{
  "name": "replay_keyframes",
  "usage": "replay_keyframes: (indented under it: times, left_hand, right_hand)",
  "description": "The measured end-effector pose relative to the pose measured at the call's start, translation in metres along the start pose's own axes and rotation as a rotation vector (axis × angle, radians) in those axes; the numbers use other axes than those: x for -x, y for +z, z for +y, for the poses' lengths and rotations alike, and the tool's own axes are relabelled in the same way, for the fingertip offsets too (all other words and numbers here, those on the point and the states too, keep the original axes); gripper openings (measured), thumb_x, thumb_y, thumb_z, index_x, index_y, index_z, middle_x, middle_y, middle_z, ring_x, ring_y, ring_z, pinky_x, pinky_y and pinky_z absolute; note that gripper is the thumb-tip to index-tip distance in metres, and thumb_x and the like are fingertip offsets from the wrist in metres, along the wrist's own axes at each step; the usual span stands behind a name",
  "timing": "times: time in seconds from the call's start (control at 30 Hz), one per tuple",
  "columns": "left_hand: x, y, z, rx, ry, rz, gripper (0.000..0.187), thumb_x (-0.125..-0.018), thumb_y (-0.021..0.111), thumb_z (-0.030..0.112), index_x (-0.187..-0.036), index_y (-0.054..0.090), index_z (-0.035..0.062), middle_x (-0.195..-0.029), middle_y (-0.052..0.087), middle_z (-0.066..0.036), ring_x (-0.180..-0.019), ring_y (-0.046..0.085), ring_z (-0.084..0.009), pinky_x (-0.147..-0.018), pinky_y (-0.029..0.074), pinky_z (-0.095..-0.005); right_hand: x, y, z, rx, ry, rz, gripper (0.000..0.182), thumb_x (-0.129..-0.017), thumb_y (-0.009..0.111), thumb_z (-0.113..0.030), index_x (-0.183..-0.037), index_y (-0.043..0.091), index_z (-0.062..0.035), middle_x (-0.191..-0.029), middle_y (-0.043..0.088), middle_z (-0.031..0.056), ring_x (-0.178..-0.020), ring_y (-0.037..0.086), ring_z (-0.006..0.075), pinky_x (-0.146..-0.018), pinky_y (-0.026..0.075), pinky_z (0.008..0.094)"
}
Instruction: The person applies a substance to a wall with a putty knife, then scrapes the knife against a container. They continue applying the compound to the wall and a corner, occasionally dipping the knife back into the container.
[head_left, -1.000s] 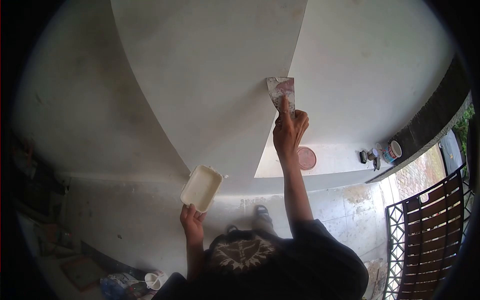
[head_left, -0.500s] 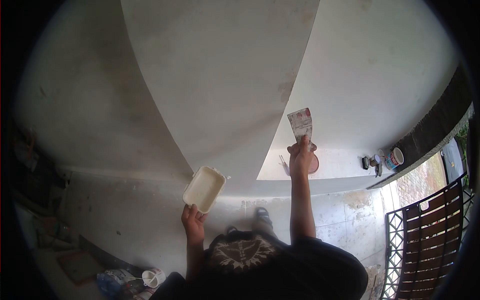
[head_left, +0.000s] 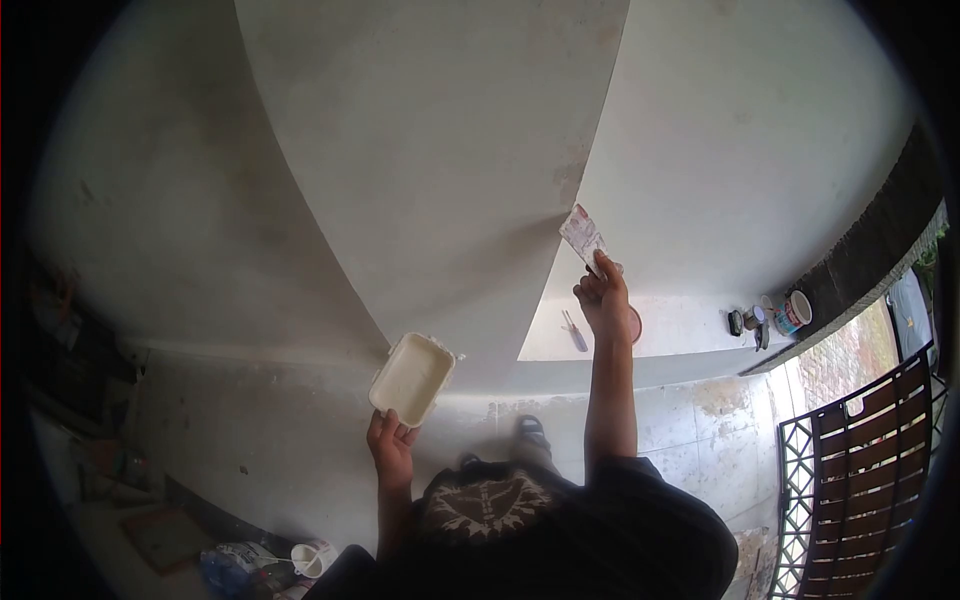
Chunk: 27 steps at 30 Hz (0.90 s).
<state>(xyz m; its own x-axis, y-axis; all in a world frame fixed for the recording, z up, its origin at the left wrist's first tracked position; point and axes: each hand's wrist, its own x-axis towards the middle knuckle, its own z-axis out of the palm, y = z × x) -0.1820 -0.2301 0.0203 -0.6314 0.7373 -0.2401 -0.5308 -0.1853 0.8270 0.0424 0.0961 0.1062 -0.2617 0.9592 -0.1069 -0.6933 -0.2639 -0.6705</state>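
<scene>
My left hand [head_left: 391, 445] grips the lower end of a shallow cream plastic tray [head_left: 413, 380], thumb over its rim, with a pale coating inside. In my right hand [head_left: 605, 295] is a putty knife [head_left: 584, 236], its wide blade smeared with white and reddish residue and pointing up and left. The blade's tip is right at the vertical corner edge of the white wall pillar [head_left: 450, 180]. A patch of rough, darker surface [head_left: 567, 178] shows on that edge just above the blade.
On the white ledge, behind my right forearm, lie a slim-handled tool [head_left: 574, 332] and a round reddish lid [head_left: 635, 325]. Farther right stand a paint bucket [head_left: 795, 313] and small cans. A slatted gate [head_left: 868, 470] is at lower right; a white bucket [head_left: 308, 560] sits at lower left.
The putty knife has moved left and slightly down to the pillar's corner, its blade now turned and tilted left. The tray stays nearly in place in my left hand.
</scene>
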Motion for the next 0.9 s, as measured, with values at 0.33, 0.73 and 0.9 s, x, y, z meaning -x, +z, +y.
replay_keyframes:
  times: [0.33, 0.73, 0.9]
  left_hand:
    - [0.001, 0.003, 0.001, 0.001, -0.009, 0.022, 0.049, -0.095, 0.056, 0.026, -0.136, 0.042, 0.0046, -0.126, 0.056, -0.01, -0.112, 0.059, -0.0257, -0.09, 0.05, -0.0371]
    - [0.004, 0.007, 0.002, 0.026, -0.009, 0.039, 0.046, -0.096, 0.054, 0.022, -0.134, 0.04, 0.0, -0.123, 0.056, -0.015, -0.111, 0.059, -0.0262, -0.092, 0.049, -0.0386]
    - [0.005, 0.009, 0.003, 0.035, -0.006, 0.053, 0.045, -0.095, 0.054, 0.022, -0.133, 0.041, -0.0003, -0.121, 0.057, -0.014, -0.109, 0.06, -0.0246, -0.09, 0.049, -0.0378]
  right_hand:
    - [0.004, 0.006, -0.012, 0.024, 0.05, -0.009, 0.028, -0.087, 0.066, -0.021, -0.073, 0.042, -0.018, -0.05, 0.027, -0.0075, -0.044, 0.023, 0.0071, -0.049, 0.022, 0.0258]
    - [0.006, 0.011, -0.016, 0.004, 0.066, -0.029, 0.027, -0.083, 0.07, -0.024, -0.082, 0.046, -0.0117, -0.052, 0.03, -0.0087, -0.042, 0.025, 0.0048, -0.044, 0.022, 0.0233]
    - [0.004, 0.012, -0.016, 0.006, 0.084, -0.022, 0.027, -0.083, 0.07, -0.025, -0.08, 0.046, -0.0128, -0.049, 0.026, -0.0093, -0.042, 0.024, 0.0052, -0.044, 0.021, 0.0235]
